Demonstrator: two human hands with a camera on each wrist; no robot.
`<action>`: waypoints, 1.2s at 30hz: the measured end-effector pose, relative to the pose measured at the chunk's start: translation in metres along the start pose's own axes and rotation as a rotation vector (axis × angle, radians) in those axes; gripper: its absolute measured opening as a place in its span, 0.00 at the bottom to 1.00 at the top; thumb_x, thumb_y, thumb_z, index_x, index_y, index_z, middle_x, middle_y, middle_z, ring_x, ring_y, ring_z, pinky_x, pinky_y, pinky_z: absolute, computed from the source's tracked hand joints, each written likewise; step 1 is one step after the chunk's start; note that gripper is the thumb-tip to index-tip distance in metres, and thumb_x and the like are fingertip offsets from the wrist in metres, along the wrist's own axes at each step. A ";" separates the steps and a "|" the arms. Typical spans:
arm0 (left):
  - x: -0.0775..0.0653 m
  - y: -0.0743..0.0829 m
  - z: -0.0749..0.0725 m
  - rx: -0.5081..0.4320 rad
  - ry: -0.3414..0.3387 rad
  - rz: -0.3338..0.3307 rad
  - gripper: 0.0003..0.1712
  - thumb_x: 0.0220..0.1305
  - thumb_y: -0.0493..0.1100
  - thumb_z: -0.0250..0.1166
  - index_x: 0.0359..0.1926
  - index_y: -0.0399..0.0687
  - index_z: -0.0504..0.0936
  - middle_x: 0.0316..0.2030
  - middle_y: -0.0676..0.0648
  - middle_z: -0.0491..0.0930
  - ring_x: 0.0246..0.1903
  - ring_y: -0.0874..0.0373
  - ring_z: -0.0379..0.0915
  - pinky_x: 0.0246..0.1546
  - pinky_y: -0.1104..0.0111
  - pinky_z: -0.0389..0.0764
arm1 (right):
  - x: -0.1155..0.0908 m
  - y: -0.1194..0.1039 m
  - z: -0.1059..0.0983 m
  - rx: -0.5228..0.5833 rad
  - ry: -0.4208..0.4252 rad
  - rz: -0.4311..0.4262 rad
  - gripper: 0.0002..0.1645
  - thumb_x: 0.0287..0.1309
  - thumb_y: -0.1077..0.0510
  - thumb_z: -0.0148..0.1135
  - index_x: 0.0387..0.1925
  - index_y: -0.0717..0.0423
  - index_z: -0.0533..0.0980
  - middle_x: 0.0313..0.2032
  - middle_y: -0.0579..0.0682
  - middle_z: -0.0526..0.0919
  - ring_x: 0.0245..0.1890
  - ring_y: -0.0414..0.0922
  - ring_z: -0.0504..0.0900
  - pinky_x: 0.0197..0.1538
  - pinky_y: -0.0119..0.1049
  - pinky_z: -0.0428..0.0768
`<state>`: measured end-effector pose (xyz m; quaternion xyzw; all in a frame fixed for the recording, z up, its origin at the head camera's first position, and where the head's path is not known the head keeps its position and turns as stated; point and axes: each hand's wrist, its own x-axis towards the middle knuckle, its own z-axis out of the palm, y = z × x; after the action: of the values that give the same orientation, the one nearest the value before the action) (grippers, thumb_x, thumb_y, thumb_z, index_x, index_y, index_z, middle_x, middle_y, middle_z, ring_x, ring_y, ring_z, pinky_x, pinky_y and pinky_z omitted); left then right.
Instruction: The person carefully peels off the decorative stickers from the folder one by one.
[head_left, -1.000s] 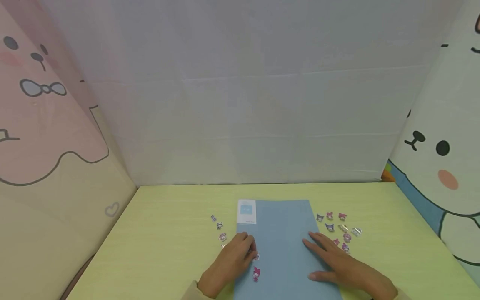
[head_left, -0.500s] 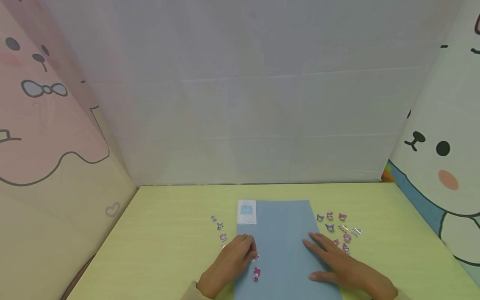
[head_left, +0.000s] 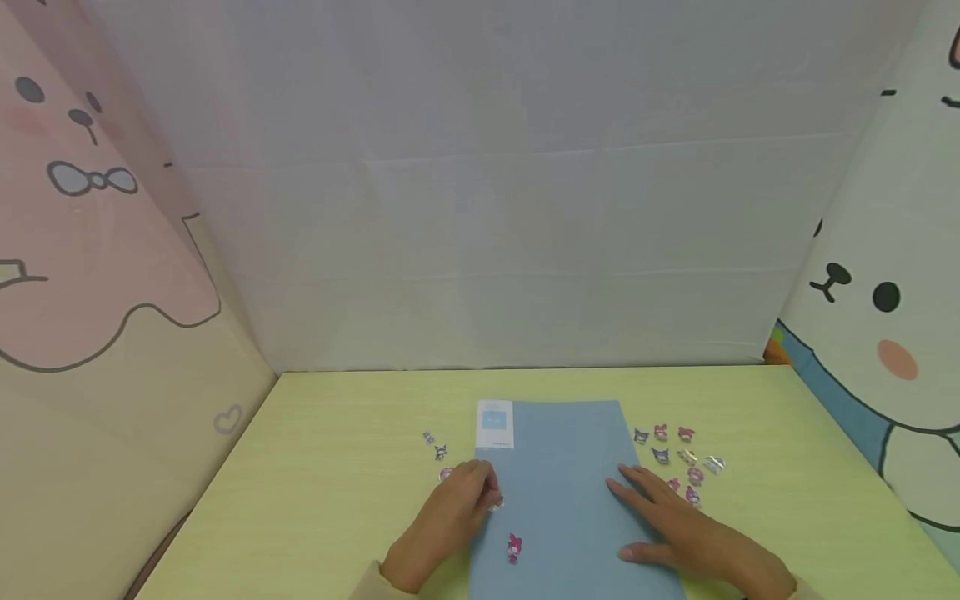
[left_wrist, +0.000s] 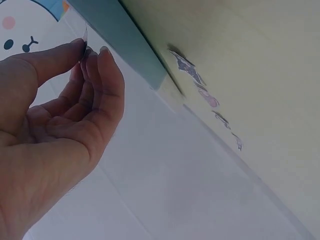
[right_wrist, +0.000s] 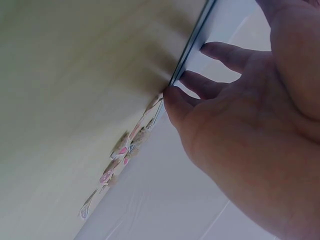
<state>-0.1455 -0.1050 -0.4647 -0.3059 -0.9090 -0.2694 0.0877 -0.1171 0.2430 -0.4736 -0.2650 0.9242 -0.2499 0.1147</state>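
Note:
A small sticker point(left_wrist: 85, 34) is pinched between thumb and fingers of my left hand point(head_left: 455, 507), just above the left edge of a blue folder point(head_left: 566, 467). Its printed side is mostly hidden by the fingers. Below that hand a pink character sticker point(head_left: 513, 548) lies on the folder. My right hand point(head_left: 675, 521) rests on the folder's right edge with its fingers spread, also seen in the right wrist view, where the fingertips point(right_wrist: 172, 95) touch the edge. A white label point(head_left: 495, 424) marks the folder's top left corner.
Left of the folder, a few loose stickers point(head_left: 440, 452) lie in a line on the yellow table point(head_left: 337, 500). Several more stickers point(head_left: 686, 457) are scattered to its right, beside my right hand. A pale sheet point(head_left: 480, 208) hangs behind the table.
My left hand has moved slightly left and up, lifting the small sticker off to the folder's left edge. The pink sticker and my right hand have stayed in place.

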 end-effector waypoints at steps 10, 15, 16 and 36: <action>-0.003 -0.010 -0.006 -0.026 -0.015 -0.082 0.10 0.66 0.34 0.69 0.36 0.46 0.74 0.31 0.55 0.73 0.33 0.64 0.67 0.35 0.72 0.76 | 0.000 0.001 0.001 0.009 -0.021 0.025 0.53 0.62 0.28 0.61 0.77 0.54 0.62 0.77 0.63 0.57 0.72 0.67 0.60 0.65 0.65 0.68; -0.007 -0.018 -0.011 -0.029 0.004 -0.088 0.10 0.66 0.34 0.69 0.36 0.45 0.74 0.31 0.55 0.73 0.33 0.64 0.67 0.34 0.71 0.76 | 0.000 0.000 0.001 0.016 -0.026 0.033 0.53 0.61 0.29 0.62 0.77 0.54 0.62 0.76 0.63 0.57 0.72 0.67 0.60 0.65 0.64 0.69; -0.008 -0.020 -0.011 -0.025 0.012 -0.084 0.10 0.66 0.34 0.70 0.36 0.45 0.74 0.31 0.55 0.73 0.33 0.64 0.67 0.34 0.71 0.76 | 0.000 0.000 0.001 0.017 -0.029 0.039 0.53 0.61 0.29 0.62 0.77 0.54 0.62 0.76 0.63 0.57 0.72 0.67 0.60 0.65 0.64 0.69; -0.024 -0.051 -0.027 -0.010 0.058 -0.152 0.11 0.63 0.30 0.70 0.34 0.44 0.75 0.29 0.53 0.75 0.31 0.64 0.68 0.32 0.69 0.76 | 0.000 -0.001 0.000 0.012 -0.026 0.039 0.53 0.61 0.29 0.63 0.77 0.54 0.62 0.76 0.63 0.57 0.72 0.67 0.61 0.65 0.64 0.69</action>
<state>-0.1571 -0.1659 -0.4722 -0.2287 -0.9253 -0.2884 0.0919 -0.1168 0.2420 -0.4733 -0.2494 0.9262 -0.2496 0.1333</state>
